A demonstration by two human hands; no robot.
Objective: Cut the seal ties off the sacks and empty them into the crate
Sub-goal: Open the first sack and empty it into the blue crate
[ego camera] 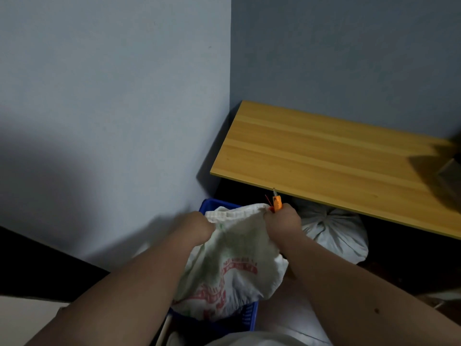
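Sack [232, 260] over blue crate [212, 204], hemmed by wall [112, 121] and table edge [324, 196]; left hand [197, 228] and right hand [284, 224], with orange cutter [277, 203], grip its mouth between them.

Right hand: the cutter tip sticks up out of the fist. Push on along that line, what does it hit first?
Probably the front edge of the wooden table. The cutter in the right hand points up and away, its tip just below that edge. Depth is unclear from one view, so it might pass underneath.
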